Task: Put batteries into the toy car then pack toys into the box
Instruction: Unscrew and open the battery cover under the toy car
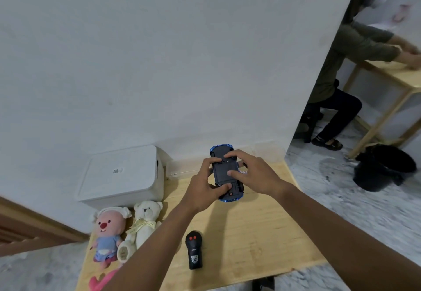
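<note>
A blue toy car (pixel 224 170) is held upside down above the wooden table (pixel 250 233), its black underside facing me. My left hand (pixel 202 188) grips its left side, thumb across the rear of the underside. My right hand (pixel 252 172) holds the right side, with index finger and thumb laid on the black bottom panel. A white lidded box (pixel 123 174) stands shut at the table's back left. No batteries are visible.
A pink plush (pixel 107 236) and a cream teddy bear (pixel 141 224) lie in front of the box. A black remote control (pixel 193 249) lies near the front edge. A pink item (pixel 98 281) pokes in below. At right, a seated person and a black bucket (pixel 382 167).
</note>
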Demonstrator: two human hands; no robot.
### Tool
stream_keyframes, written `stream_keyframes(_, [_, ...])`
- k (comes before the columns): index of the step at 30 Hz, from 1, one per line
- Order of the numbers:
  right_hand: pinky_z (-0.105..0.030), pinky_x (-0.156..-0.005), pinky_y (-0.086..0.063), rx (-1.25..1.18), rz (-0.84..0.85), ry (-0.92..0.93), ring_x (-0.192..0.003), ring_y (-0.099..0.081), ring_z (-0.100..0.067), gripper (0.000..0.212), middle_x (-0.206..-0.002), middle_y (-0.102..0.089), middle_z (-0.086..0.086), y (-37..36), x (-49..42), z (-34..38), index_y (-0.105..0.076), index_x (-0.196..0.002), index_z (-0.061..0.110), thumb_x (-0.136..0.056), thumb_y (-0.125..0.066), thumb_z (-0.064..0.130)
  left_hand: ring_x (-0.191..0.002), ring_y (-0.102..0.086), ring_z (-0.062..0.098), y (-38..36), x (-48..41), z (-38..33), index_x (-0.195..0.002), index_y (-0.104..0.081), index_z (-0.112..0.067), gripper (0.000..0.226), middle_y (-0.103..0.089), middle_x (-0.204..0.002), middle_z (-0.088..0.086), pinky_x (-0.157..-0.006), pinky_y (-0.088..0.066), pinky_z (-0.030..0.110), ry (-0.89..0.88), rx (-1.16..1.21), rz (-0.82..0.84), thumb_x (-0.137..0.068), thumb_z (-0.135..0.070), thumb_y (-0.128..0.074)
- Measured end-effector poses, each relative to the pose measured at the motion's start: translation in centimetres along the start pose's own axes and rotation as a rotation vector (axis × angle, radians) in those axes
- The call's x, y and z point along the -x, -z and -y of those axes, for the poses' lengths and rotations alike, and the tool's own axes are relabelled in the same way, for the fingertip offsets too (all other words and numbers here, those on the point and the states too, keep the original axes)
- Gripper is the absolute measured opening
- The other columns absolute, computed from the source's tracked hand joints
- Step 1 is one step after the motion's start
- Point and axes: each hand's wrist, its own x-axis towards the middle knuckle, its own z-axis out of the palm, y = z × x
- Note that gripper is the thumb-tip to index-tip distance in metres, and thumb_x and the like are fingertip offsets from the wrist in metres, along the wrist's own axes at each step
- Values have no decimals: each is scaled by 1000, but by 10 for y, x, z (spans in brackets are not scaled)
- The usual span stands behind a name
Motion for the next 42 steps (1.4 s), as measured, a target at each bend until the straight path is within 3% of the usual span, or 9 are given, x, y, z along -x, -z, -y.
stream_keyframes(5, [-42, -79, -55, 311, 48, 24, -90, -62, -19, 47, -101, -67, 5, 10, -3, 10, -35, -129, 43, -91, -62, 47, -83, -77, 28, 1, -1, 3, -128, -48, -39, 66, -66, -127, 2, -79, -63, 52, 42, 63, -18, -80, -16, -87])
stream_keyframes(7, [-41, -72, -55, 397, -7, 27, -76, -63, -18, 40, -84, -69, 5, 15, -8, 16, -35, -124, 36, -93, -58, 48, -95, -75, 32, 3, -2, 5, -128, -49, -39, 67, -66, -125, 3, -79, -64, 51, 68, 86, -18, -77, -18, -88])
stream_keyframes(10, [-37, -60, -48, 302, -40, -7, -54, -54, -18, 18, -62, -63, 0, 21, -14, 24, -41, -104, 26, -97, -47, 42, -101, -73, 31, 3, -2, 7, -127, -49, -39, 66, -65, -126, 2, -78, -64, 50, 85, 88, -8, -78, -18, -88])
stream_keyframes(15, [-36, -62, -39, 29, 91, -51, -63, -46, -18, 20, -76, -57, -6, 26, -20, 33, -49, -107, 24, -104, -30, 20, -100, -73, 31, 3, -2, 8, -125, -49, -40, 65, -65, -125, 2, -78, -64, 50, 106, 96, 4, -76, -20, -88])
stream_keyframes(21, [-30, -77, -56, -308, 91, -79, -86, -66, -15, 8, -102, -76, 5, 25, -24, 40, -44, -105, 20, -103, -51, 22, -101, -72, 33, 6, 0, 9, -122, -50, -38, 63, -66, -122, 0, -77, -64, 52, 123, 94, 16, -78, -14, -86])
stream_keyframes(25, [-33, -88, -58, -476, -47, -81, -91, -72, -14, 12, -102, -75, 2, 21, -21, 39, -61, -98, 10, -94, -70, 16, -107, -70, 32, 10, 0, 10, -121, -50, -39, 63, -64, -125, 0, -79, -64, 52, 132, 72, 13, -77, -14, -87])
stream_keyframes(31, [-29, -86, -59, -476, -280, -91, -85, -73, -14, 15, -90, -77, 3, 12, -11, 36, -74, -91, 14, -81, -83, 19, -116, -65, 28, 13, 2, 13, -119, -49, -37, 63, -62, -127, 0, -73, -65, 49, 123, 39, 31, -77, -10, -87])
stream_keyframes(42, [-32, -79, -60, -376, -320, -55, -80, -71, -11, 10, -84, -76, 3, -10, -3, 27, -72, -83, 16, -82, -83, 16, -119, -63, 25, 12, 4, 17, -120, -47, -37, 64, -62, -126, 1, -73, -64, 52, 154, 18, 60, -76, -15, -87])
